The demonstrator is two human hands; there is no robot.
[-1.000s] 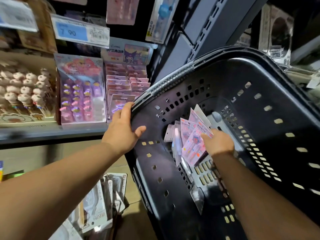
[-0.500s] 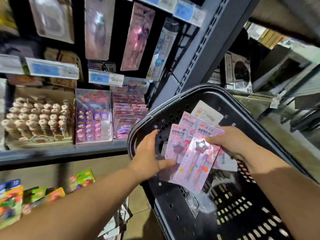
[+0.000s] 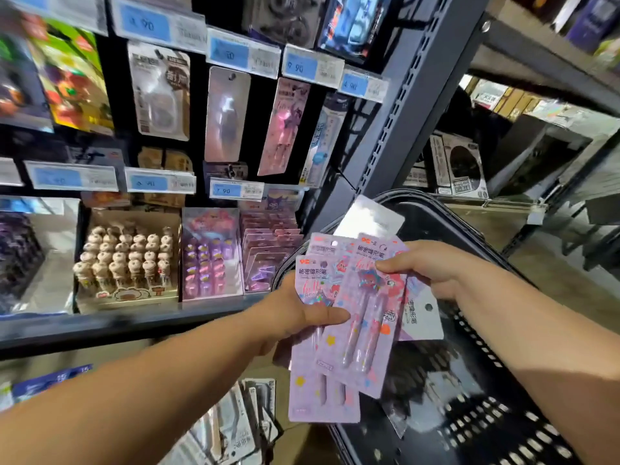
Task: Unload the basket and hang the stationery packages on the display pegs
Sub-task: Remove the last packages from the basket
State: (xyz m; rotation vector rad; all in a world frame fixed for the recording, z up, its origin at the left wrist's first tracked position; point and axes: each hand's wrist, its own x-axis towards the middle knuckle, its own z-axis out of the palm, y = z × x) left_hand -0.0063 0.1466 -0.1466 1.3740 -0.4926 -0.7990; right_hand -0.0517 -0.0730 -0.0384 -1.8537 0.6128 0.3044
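Several pink and lilac pen packages (image 3: 355,333) are fanned out above the black plastic basket (image 3: 469,380). My right hand (image 3: 432,270) pinches the top right of the fan. My left hand (image 3: 295,310) grips the left side, thumb across the front package. One package (image 3: 365,218) shows its white back at the top of the fan. Packages hang on display pegs (image 3: 231,77) on the dark back wall above, with a pink pen package (image 3: 285,129) among them. A clear wrapper lies in the basket's bottom.
A shelf (image 3: 134,323) below the pegs holds display boxes of small toppers and pink items. Blue price tags (image 3: 228,189) run along the peg rows. A grey slotted upright (image 3: 402,105) stands right of the pegs. More packages lie low down (image 3: 235,427).
The packages have come up out of the basket in my right hand. My left hand left the basket rim and took hold of the fan. The view has tilted up toward the pegs.
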